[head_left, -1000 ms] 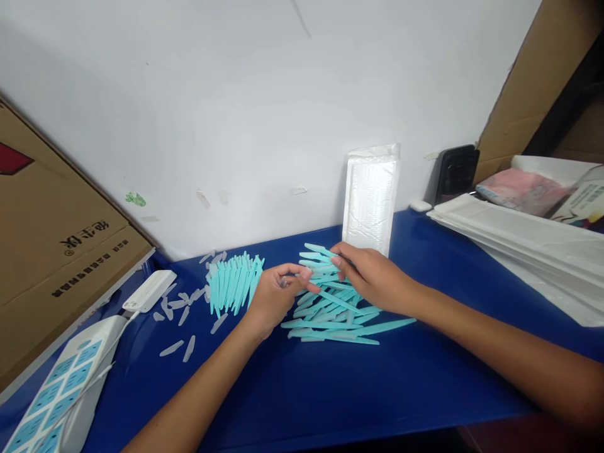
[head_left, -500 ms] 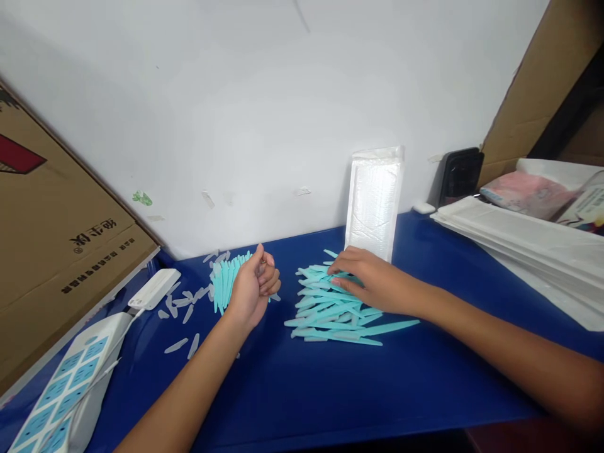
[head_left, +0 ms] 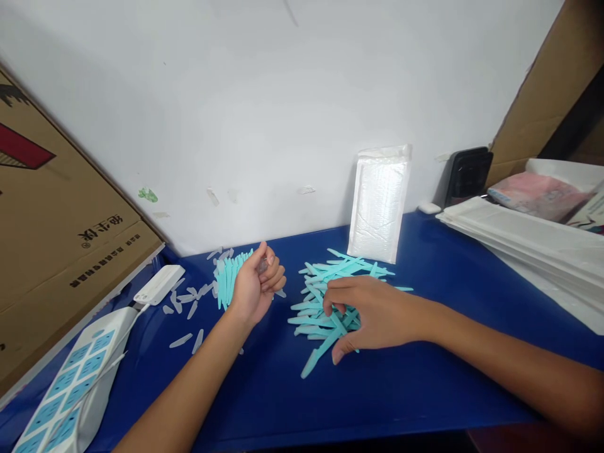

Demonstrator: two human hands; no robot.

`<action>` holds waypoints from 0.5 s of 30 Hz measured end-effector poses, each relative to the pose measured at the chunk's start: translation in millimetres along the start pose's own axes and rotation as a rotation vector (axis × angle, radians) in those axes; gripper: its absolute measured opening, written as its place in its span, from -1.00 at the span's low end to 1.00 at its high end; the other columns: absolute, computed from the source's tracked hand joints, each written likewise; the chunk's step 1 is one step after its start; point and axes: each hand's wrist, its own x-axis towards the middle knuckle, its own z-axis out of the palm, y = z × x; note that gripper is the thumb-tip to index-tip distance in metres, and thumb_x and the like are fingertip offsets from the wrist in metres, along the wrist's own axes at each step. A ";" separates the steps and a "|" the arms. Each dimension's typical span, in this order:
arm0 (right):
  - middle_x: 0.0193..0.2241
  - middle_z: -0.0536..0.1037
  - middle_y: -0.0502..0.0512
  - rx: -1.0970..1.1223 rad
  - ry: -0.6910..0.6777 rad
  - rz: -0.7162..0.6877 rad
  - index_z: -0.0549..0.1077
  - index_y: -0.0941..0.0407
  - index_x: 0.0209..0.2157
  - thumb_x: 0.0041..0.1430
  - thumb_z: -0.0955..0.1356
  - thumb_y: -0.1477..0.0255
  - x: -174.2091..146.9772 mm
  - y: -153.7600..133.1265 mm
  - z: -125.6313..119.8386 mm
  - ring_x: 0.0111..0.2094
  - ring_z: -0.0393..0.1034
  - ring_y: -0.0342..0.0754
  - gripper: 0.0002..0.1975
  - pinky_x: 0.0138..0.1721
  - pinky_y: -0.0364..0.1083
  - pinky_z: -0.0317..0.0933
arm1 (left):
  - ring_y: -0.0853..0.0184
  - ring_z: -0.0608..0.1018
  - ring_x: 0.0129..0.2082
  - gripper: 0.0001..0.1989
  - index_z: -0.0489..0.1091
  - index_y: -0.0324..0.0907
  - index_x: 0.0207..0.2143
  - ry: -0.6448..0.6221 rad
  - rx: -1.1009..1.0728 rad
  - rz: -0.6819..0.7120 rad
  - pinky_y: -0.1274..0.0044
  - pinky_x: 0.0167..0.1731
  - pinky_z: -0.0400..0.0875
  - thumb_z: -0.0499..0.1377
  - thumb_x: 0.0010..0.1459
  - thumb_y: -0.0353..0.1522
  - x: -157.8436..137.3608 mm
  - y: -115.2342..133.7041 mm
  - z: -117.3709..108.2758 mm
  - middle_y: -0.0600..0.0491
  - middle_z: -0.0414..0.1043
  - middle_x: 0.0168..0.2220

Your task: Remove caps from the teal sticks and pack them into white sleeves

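Observation:
My left hand (head_left: 258,280) is closed in a loose fist; a small pale translucent bit shows between thumb and fingers, too little to name. Just behind it lies a neat row of turquoise eyebrow razors (head_left: 228,277), partly hidden by the hand. My right hand (head_left: 372,311) arches over a loose pile of turquoise eyebrow razors (head_left: 314,308) with greyish blade covers. Its thumb and curled fingers are apart, the fingertips reaching into the pile. One razor (head_left: 315,360) slants out below the thumb.
Translucent covers (head_left: 180,340) lie scattered on the blue table (head_left: 283,402) at left. Nearby are a white device (head_left: 159,284), a power strip (head_left: 70,384) and a cardboard box (head_left: 70,207). A silvery padded envelope (head_left: 380,204) leans on the wall; white envelopes (head_left: 523,236) are stacked at right.
My right hand has moved toward me over the pile, its thumb and fingers spreading wider. Several razors have shifted, and one now slants toward the front. My left hand stays closed.

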 end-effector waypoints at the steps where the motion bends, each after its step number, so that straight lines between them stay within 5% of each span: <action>1: -0.32 0.51 -0.03 -0.003 0.001 0.002 0.52 0.04 -0.25 -0.05 0.55 -0.10 0.0 0.4 0.8 -0.36 0.36 -0.08 -0.46 -0.40 -0.11 0.13 | 0.52 -0.05 -0.74 -0.60 0.26 -0.18 -0.51 0.012 -0.001 0.012 0.59 -0.68 -0.09 0.07 0.43 -0.25 2.0 3.0 -3.1 0.24 -0.13 -0.70; 8: -0.50 0.46 -0.01 -0.040 0.189 0.009 0.55 0.10 -0.33 0.41 0.32 0.13 8.5 8.2 -0.5 -0.48 0.31 -0.12 -0.63 -0.41 -0.11 0.12 | 0.52 -0.01 -0.76 -0.58 0.28 -0.20 -0.48 0.000 -0.189 0.032 0.59 -0.70 -0.08 -0.05 0.48 -0.31 7.5 32.8 -20.9 0.25 -0.12 -0.72; 15: -0.37 0.67 0.05 0.446 -0.033 0.189 0.53 0.10 -0.15 0.35 0.35 0.07 56.1 -25.8 9.0 -0.46 0.42 -0.09 -0.63 -0.44 -0.13 0.24 | 0.51 0.03 -0.76 -0.57 0.26 -0.19 -0.47 -0.064 -0.354 -0.052 0.60 -0.70 -0.04 -0.09 0.51 -0.32 -0.3 26.5 -9.7 0.25 -0.12 -0.71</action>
